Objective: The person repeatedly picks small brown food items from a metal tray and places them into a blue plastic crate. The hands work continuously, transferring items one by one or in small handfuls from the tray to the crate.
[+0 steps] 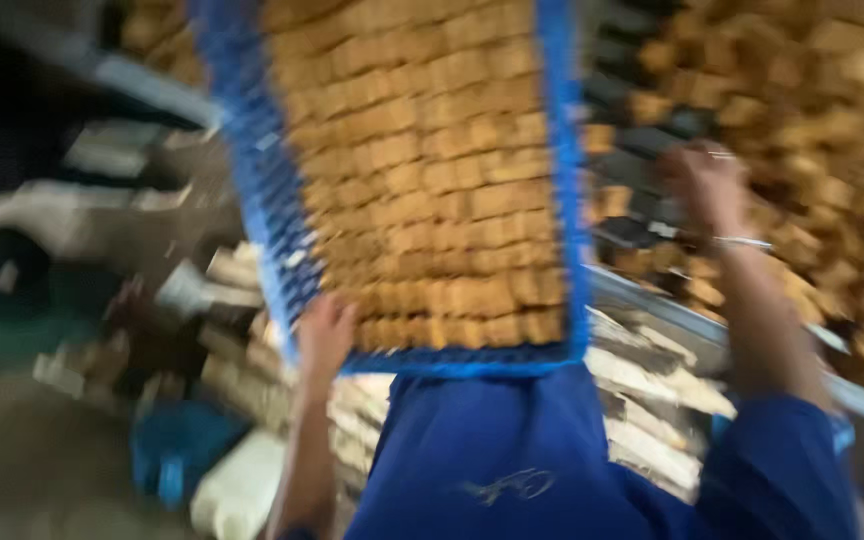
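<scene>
A blue plastic crate (252,190) is packed with rows of brown rectangular blocks (432,170) and tilts up in front of me. My left hand (324,335) grips its near left corner. My right hand (707,185), with a bracelet on the wrist, reaches out to the right of the crate. It is over a dark rack (642,165) heaped with more brown blocks (822,130). Motion blur hides the right hand's fingers, so I cannot see whether they hold anything. My blue shirt (492,450) fills the bottom middle.
A metal rail (672,315) edges the rack on the right. Split pale wood pieces (642,400) lie stacked below the crate. A blue container (177,445) and a white one (237,490) stand on the floor at lower left. Shelving (142,85) runs along the upper left.
</scene>
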